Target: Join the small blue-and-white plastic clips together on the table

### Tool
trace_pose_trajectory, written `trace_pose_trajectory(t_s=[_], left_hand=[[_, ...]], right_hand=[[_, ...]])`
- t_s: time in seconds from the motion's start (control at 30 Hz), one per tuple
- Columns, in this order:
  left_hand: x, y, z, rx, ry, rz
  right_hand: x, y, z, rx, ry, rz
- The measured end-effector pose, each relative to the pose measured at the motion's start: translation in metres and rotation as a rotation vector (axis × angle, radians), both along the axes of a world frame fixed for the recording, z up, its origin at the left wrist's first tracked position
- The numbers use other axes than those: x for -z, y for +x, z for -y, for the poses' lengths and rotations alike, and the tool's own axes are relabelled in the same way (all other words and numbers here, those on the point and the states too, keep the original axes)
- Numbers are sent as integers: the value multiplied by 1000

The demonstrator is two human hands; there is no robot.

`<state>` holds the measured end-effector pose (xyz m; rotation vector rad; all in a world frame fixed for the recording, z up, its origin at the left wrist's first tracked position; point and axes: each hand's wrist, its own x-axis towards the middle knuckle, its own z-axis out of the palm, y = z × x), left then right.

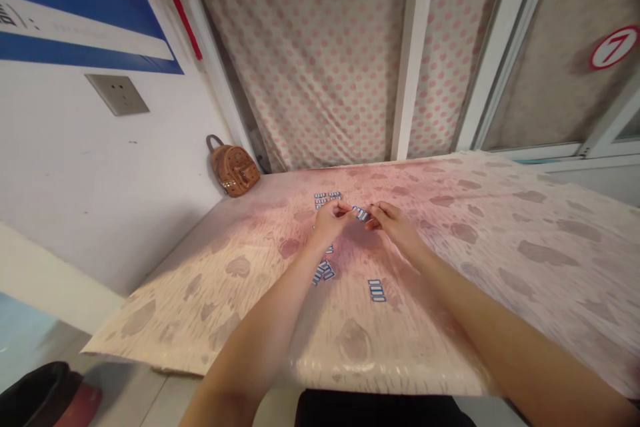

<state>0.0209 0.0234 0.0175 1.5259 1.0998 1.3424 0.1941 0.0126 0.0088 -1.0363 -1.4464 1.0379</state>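
Observation:
Above the table my left hand [334,219] and my right hand [390,219] face each other, fingers pinched. Between them they hold a small flat blue-and-white piece [361,214], one side in each hand. It has white bars edged in blue; its exact kind is too small to make out. Just behind my left hand, similar blue-and-white pieces [321,197] are laid out in rows, partly covered by that hand. Nearer to me, beside my left forearm, a loose pile of such pieces [326,269] overlaps. A separate barred piece [377,291] lies below my right hand.
A patterned cloth [350,340] covers the table. At its back left corner a small brown backpack-shaped bag [235,168] leans by the wall. Curtained window panels [320,67] stand behind the table. A dark and red bin [47,393] is on the floor at left.

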Motion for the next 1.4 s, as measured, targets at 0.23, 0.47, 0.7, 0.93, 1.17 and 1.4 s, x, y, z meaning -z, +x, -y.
trace_pose_trajectory(t_s=[0.23,0.47,0.7,0.93,1.17,1.4], left_hand=[[4,4,0,-9,3,33],[0,0,-1,93,-107,73],[3,-1,-4,43,-3,-54],[1,1,-1,21,27,-53],[-1,1,3,4,34,-39],[-10,-14,-1,-204,48,-42]], right_hand=[[4,-1,-2,-5,75,44],[6,1,-2,9,128,96],[5,0,-1,17,125,94],[-1,-2,4,3,112,78],[-6,-1,5,-24,89,100],[-25,9,30,-358,-5,765]])
